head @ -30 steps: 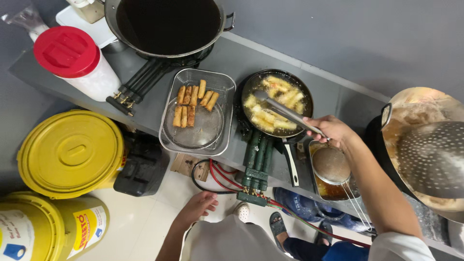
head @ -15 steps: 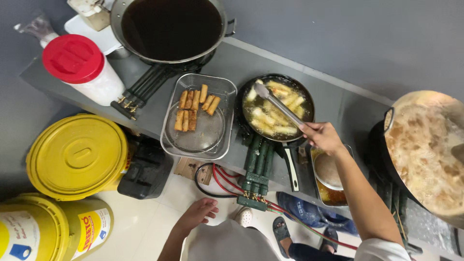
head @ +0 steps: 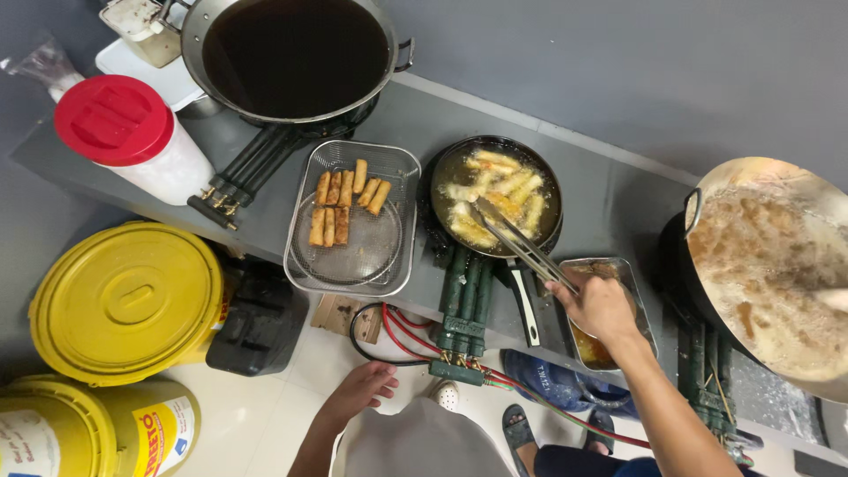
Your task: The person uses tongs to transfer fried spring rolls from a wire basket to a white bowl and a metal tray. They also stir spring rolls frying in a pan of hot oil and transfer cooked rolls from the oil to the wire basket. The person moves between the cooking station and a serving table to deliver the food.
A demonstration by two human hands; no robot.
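Note:
My right hand grips metal tongs whose tips reach into a small black frying pan of pale spring rolls frying in oil. Left of the pan a square wire draining tray holds several browned spring rolls. My left hand hangs low by my side, fingers apart and holding nothing, above the tiled floor.
A big dark wok of oil sits at the back left. Another wok of bubbling oil stands at the right. A metal container lies under my right hand. A red-lidded white jug and yellow buckets stand at left.
The tongs have reached further left across the pan among the rolls. The skimmer seen over the right wok a second ago is gone. My left hand stays low.

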